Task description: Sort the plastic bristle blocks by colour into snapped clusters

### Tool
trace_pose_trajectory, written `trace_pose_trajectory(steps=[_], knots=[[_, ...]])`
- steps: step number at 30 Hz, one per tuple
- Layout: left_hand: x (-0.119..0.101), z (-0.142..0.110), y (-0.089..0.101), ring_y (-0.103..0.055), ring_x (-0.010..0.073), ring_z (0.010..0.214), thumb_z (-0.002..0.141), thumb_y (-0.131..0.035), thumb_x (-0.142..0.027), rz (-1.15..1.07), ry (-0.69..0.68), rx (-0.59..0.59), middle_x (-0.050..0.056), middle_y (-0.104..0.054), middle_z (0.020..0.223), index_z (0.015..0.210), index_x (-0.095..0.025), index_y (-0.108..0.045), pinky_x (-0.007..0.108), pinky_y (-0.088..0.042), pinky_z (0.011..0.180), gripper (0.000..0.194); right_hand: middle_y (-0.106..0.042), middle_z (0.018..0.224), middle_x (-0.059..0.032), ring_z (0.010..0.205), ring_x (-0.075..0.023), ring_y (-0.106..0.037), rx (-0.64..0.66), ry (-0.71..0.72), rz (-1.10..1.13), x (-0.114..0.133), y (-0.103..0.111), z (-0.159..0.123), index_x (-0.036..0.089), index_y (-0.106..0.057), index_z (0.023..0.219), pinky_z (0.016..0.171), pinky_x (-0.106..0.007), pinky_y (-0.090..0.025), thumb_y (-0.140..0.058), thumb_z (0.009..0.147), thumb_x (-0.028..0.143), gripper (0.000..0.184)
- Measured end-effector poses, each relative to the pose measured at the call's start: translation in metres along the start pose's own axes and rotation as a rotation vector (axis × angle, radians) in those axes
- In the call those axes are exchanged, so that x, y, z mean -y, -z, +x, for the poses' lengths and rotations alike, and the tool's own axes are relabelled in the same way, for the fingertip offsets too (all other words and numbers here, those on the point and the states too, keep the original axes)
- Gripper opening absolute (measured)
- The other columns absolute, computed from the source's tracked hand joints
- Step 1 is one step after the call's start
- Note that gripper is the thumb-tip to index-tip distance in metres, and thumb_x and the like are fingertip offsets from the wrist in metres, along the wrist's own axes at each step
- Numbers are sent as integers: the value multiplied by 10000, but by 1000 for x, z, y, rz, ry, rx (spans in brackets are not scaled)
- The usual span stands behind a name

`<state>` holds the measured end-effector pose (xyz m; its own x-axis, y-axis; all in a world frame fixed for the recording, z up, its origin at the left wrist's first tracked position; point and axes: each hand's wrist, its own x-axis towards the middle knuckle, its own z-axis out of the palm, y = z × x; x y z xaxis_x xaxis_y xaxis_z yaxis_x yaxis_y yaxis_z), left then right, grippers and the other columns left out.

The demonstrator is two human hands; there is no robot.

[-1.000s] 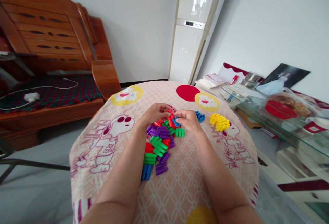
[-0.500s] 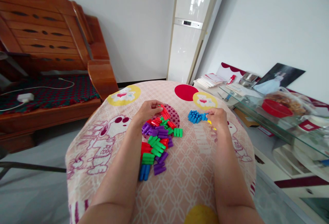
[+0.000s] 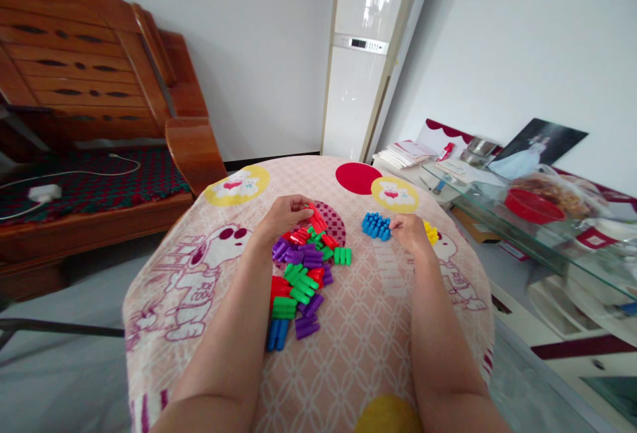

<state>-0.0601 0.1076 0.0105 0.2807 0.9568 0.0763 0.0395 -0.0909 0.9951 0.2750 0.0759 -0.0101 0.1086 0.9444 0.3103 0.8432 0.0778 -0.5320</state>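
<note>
A heap of coloured plastic pieces [image 3: 304, 267], red, green, purple and blue, lies in the middle of the round table [image 3: 209, 274]. My left hand [image 3: 284, 212] rests at the heap's far edge, fingers curled on a red piece [image 3: 315, 216]. My right hand [image 3: 409, 230] lies to the right, its fingertips together against a cluster of blue pieces [image 3: 375, 225]. A cluster of yellow pieces [image 3: 430, 232] shows partly behind that hand. Whether the right hand still grips a blue piece is hidden.
A cartoon-print cloth covers the table. A wooden bench [image 3: 94, 121] with a charger and cable stands at the left. A tall white air conditioner [image 3: 359, 55] is behind. A glass shelf [image 3: 537, 221] with a red bowl, papers and a photo runs along the right.
My right hand left the heap, moved right to the blue cluster, then drew back slightly toward me. My left hand stayed at the heap with the red piece.
</note>
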Motion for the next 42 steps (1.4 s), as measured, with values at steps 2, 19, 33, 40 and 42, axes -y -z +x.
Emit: trace_pose_trajectory(steps=[2, 19, 33, 40, 42], knots=[[0, 0, 0, -621, 128, 613, 619, -794, -362, -2, 2, 6, 11, -686, 705, 901, -137, -675, 259, -527, 606, 380, -730, 673, -34, 693, -185, -684, -32, 5, 2, -1, 2, 0, 174, -692, 593, 686, -255, -507, -520, 597, 84, 194], [-15, -9, -11, -677, 162, 786, 724, -781, -356, -74, -97, 282, 69, -725, 883, 957, -131, -688, 286, -540, 741, 337, -733, 817, -45, 666, -172, -677, 469, 53, 794, 107, -43, -18, 132, -662, 1197, 617, -295, -568, -678, 740, 313, 492], [-1, -14, 35, -670, 166, 660, 701, -745, -301, 116, -9, -48, 54, -715, 763, 948, -133, -724, 310, -554, 678, 300, -654, 661, 10, 575, -111, -560, 532, 200, 422, 103, -43, -21, 133, -750, 984, 552, -218, -409, -674, 731, 224, 279], [19, -13, 64, -663, 154, 675, 695, -708, -230, 243, 19, -313, 41, -703, 764, 949, -145, -723, 285, -544, 654, 268, -594, 602, 51, 550, -86, -515, 849, 404, 154, 156, -31, -51, 153, -748, 955, 560, -210, -323, -762, 715, 202, 246], [18, -14, 64, -656, 144, 665, 707, -700, -217, 228, 21, -316, 37, -697, 746, 937, -144, -717, 271, -540, 642, 243, -588, 605, 67, 560, -84, -520, 1001, 483, 137, 168, -36, -60, 175, -742, 1009, 576, -204, -315, -787, 696, 191, 317]])
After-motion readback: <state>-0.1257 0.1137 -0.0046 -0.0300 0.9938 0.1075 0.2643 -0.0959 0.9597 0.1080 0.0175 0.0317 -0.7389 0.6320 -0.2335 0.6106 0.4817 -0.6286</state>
